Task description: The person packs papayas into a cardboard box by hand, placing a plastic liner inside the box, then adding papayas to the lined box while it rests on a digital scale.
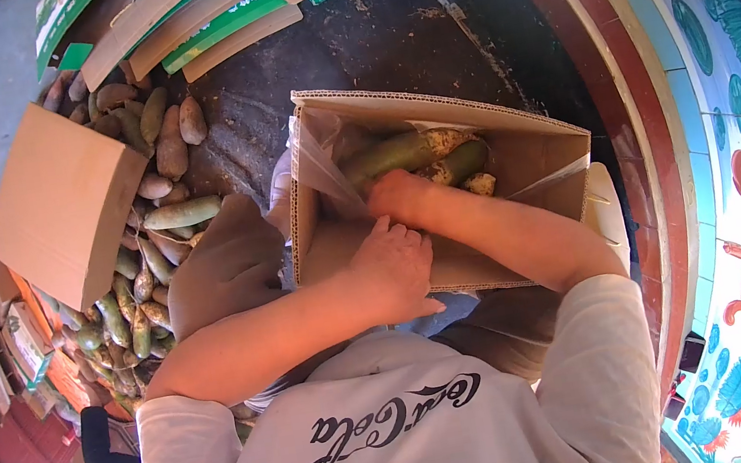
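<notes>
An open cardboard box (509, 129) with a clear plastic liner (320, 167) stands between the person's knees. Several large green tubers (393, 156) with rough yellowish ends lie inside it. My right hand (399, 196) reaches down into the box beside these tubers; its fingertips are hidden, so what it holds, if anything, does not show. Over the box's near side lies my left hand (397, 268), its fingertips close to the right hand. The left thumb is stretched out, apart from the fingers, and no tuber shows in this hand.
A pile of green and brown tubers (171, 146) spreads over the floor at left, partly behind another cardboard box (64, 201). Flattened green-and-brown cartons (230, 27) lie at the top. A painted wall (727, 178) runs along the right. Another person's dark sleeve (106, 448) shows at lower left.
</notes>
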`<action>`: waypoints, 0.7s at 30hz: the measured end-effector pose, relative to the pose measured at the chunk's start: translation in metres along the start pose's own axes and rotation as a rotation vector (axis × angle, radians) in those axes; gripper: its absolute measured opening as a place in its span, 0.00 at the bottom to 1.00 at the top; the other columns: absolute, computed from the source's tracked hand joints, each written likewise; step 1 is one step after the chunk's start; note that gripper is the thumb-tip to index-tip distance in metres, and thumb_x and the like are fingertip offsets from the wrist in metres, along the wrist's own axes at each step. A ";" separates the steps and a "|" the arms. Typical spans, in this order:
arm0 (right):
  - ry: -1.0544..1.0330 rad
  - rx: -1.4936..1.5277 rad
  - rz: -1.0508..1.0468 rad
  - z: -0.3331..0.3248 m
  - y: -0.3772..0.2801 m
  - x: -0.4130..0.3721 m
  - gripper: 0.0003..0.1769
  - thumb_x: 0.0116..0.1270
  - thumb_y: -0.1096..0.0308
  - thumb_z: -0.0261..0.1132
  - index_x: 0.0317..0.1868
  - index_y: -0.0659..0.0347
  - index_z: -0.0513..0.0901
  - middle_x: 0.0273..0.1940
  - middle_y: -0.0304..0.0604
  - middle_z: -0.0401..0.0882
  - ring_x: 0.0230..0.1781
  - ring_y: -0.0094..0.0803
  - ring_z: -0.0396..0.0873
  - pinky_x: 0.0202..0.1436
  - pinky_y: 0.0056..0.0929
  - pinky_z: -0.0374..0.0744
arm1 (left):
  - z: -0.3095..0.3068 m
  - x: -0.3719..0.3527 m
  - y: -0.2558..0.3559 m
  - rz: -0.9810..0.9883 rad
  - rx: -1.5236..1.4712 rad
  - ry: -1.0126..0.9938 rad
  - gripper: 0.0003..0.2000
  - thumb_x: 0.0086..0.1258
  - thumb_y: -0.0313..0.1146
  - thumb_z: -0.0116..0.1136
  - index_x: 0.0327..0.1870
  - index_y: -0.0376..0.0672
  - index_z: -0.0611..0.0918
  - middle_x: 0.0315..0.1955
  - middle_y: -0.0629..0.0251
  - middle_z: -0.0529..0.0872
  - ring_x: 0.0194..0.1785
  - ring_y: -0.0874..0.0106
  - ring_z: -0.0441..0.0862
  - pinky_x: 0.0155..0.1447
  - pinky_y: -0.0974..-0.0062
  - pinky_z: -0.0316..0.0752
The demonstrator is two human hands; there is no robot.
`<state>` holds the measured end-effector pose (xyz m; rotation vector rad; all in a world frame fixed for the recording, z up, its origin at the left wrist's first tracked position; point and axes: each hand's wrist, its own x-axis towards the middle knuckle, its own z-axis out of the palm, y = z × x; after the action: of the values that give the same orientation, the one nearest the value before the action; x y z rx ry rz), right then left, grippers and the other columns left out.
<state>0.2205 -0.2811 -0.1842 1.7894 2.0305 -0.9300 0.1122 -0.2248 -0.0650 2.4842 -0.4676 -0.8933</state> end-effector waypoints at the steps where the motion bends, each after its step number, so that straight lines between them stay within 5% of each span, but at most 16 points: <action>1: 0.018 0.000 0.026 0.005 0.002 0.007 0.10 0.55 0.65 0.60 0.36 0.51 0.86 0.41 0.45 0.82 0.44 0.42 0.81 0.39 0.38 0.81 | -0.003 0.001 -0.002 -0.004 0.005 -0.027 0.37 0.57 0.57 0.59 0.55 0.28 0.71 0.49 0.47 0.77 0.60 0.56 0.70 0.70 0.58 0.54; 9: 0.037 0.055 0.131 0.011 0.006 -0.001 0.11 0.55 0.66 0.60 0.37 0.57 0.85 0.38 0.45 0.82 0.40 0.41 0.82 0.36 0.40 0.81 | -0.004 -0.002 -0.001 -0.018 0.014 -0.006 0.38 0.58 0.57 0.58 0.58 0.27 0.70 0.51 0.46 0.76 0.60 0.56 0.70 0.70 0.58 0.54; 12: 0.594 0.048 0.210 0.000 0.020 -0.021 0.18 0.54 0.64 0.64 0.46 0.57 0.81 0.38 0.46 0.79 0.38 0.43 0.80 0.38 0.40 0.79 | -0.004 -0.004 0.001 -0.013 0.020 0.016 0.38 0.59 0.56 0.58 0.58 0.27 0.69 0.51 0.46 0.76 0.60 0.55 0.69 0.70 0.57 0.54; 15: 0.666 -0.017 0.147 -0.003 0.028 -0.017 0.24 0.45 0.65 0.72 0.44 0.58 0.75 0.43 0.49 0.75 0.45 0.45 0.76 0.49 0.39 0.76 | -0.003 -0.002 0.001 0.004 0.006 0.023 0.36 0.59 0.55 0.58 0.55 0.26 0.72 0.49 0.47 0.77 0.59 0.55 0.71 0.70 0.56 0.54; 18: 0.417 -0.017 0.245 0.007 0.037 0.002 0.33 0.46 0.60 0.73 0.54 0.58 0.72 0.39 0.50 0.76 0.45 0.45 0.76 0.49 0.43 0.75 | -0.008 0.002 -0.001 0.000 -0.023 -0.006 0.30 0.58 0.54 0.60 0.49 0.31 0.79 0.46 0.49 0.80 0.57 0.55 0.73 0.69 0.54 0.55; 21: 0.364 0.074 0.353 0.000 0.046 0.006 0.32 0.50 0.58 0.71 0.54 0.62 0.71 0.43 0.53 0.76 0.47 0.49 0.75 0.51 0.44 0.75 | -0.013 0.001 -0.003 0.048 -0.044 -0.022 0.22 0.57 0.52 0.61 0.41 0.41 0.85 0.43 0.54 0.83 0.55 0.58 0.74 0.65 0.52 0.59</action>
<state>0.2632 -0.2751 -0.2005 2.4018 1.7896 -0.6161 0.1219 -0.2189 -0.0584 2.4158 -0.5071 -0.9029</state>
